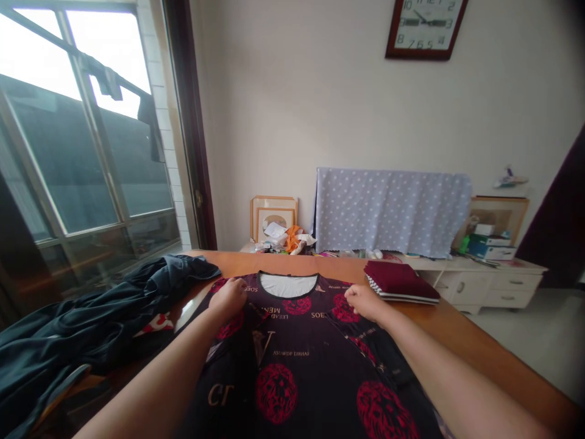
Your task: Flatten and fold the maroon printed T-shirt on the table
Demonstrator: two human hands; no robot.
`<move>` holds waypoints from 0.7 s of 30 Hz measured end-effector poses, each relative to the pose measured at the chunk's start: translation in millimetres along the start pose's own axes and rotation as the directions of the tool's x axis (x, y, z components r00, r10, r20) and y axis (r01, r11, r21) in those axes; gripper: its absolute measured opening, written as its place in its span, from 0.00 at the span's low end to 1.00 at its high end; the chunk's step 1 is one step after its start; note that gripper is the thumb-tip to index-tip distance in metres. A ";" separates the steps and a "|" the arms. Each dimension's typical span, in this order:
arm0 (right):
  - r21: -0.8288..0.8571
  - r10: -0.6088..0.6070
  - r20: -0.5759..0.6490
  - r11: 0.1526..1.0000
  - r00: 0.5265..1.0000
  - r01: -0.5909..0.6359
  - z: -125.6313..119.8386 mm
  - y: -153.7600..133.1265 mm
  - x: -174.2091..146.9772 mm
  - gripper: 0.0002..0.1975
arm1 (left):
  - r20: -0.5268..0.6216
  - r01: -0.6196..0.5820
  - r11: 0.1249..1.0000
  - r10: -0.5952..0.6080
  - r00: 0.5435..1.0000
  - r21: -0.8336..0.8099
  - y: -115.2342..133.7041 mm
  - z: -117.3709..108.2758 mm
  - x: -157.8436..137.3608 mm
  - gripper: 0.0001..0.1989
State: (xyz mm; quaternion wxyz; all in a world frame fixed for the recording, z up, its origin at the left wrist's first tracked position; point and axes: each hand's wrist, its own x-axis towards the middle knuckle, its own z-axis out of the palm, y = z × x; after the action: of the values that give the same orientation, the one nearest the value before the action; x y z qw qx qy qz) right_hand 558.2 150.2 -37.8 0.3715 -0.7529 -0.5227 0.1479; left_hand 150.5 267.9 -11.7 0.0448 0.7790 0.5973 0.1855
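Printed shirt lying at six o'clock on wooden table. Left hand, right hand pinching its shoulders, fingers curled closed. Risks: uneven tugging skewing the neckline; dark clothes at eight o'clock catching fabric.

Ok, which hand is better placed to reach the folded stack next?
Likely the right hand: it grips the shirt close to the stack, while the left hand grips it farther away.
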 end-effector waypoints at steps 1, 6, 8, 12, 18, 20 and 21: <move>0.004 -0.002 0.003 1.000 1.000 0.002 2.6 0.5 11.0 0.08 | -0.007 0.016 1.000 -0.016 1.000 0.001 -2.4 3.1 8.9 0.19; -0.009 0.003 0.020 1.000 1.000 -0.003 18.7 5.9 57.0 0.20 | -0.015 0.102 0.995 -0.102 0.995 0.013 -16.5 16.1 47.5 0.29; -0.036 0.009 0.019 0.999 1.000 -0.009 23.1 10.2 69.9 0.26 | -0.007 0.123 0.992 -0.123 0.992 0.015 -22.9 20.0 60.3 0.33; -0.134 0.017 0.083 0.991 0.996 -0.006 24.2 20.8 86.6 0.34 | 0.053 0.140 0.990 -0.140 0.989 0.015 -35.7 27.9 81.0 0.37; -0.271 -0.007 0.171 0.961 0.985 0.054 22.4 28.9 99.9 0.37 | 0.150 0.180 0.984 -0.180 0.972 0.011 -50.8 39.8 103.6 0.43; -0.302 -0.019 0.169 0.951 0.985 0.070 23.1 28.8 101.4 0.36 | 0.170 0.195 0.981 -0.194 0.966 0.014 -53.1 41.7 108.5 0.44; -0.314 -0.023 0.168 0.947 0.986 0.075 23.3 28.3 101.3 0.35 | 0.173 0.202 0.979 -0.202 0.964 0.017 -53.6 41.8 109.9 0.43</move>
State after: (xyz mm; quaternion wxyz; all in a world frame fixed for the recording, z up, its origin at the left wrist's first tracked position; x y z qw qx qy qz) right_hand 604.6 245.4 -57.1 0.2048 -0.7753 -0.5867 0.1129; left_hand 139.8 393.5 -40.3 0.1157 0.7271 0.6675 0.1117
